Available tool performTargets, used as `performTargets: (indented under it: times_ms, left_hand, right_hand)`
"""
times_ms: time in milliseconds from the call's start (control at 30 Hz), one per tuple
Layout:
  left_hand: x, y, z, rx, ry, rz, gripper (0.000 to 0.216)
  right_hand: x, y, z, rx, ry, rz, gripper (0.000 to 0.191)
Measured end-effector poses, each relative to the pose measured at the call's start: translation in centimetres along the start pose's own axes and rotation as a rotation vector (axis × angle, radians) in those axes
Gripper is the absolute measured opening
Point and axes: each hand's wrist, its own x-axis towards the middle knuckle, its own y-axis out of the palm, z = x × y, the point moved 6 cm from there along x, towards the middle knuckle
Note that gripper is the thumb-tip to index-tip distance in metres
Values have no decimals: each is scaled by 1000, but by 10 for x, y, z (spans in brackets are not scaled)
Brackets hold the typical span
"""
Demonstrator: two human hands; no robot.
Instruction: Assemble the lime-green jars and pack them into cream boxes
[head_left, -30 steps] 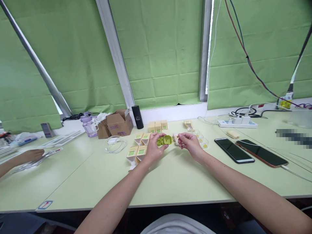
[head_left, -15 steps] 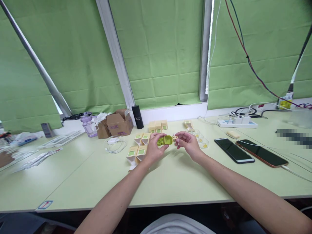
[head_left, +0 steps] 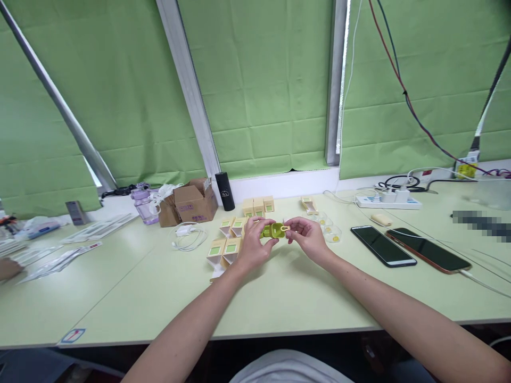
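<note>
Frame centre: I see left hand (head_left: 255,243) gripping green case (head_left: 276,230), lid open; right hand (head_left: 306,237) pinching yellow loop (head_left: 285,228) at case's right edge. Loop reached case, seemingly not seated; closing undone. Boxes (head_left: 224,248) left of centre.

Pale green table (head_left: 303,303), small yellow boxes (head_left: 231,248), two phones (head_left: 383,246), white power strip (head_left: 388,205)
</note>
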Motion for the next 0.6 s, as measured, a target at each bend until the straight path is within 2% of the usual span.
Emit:
performTargets:
  times_ms: [267,367,500,600]
  left_hand:
    - [-1,1,-6,56,57,21,45]
    - [-1,1,-7,71,70,25,44]
    - [-2,1,-10,87,98,27,43]
    - [-2,1,-13,92,129,20,43]
  right_hand:
    - [-6,4,6,-185,-84,27,16]
    - [-9,6,15,-320,-205,32,12]
    - [-14,10,27,-526,-413,65,17]
    - [-17,12,30,-698,-516,77,19]
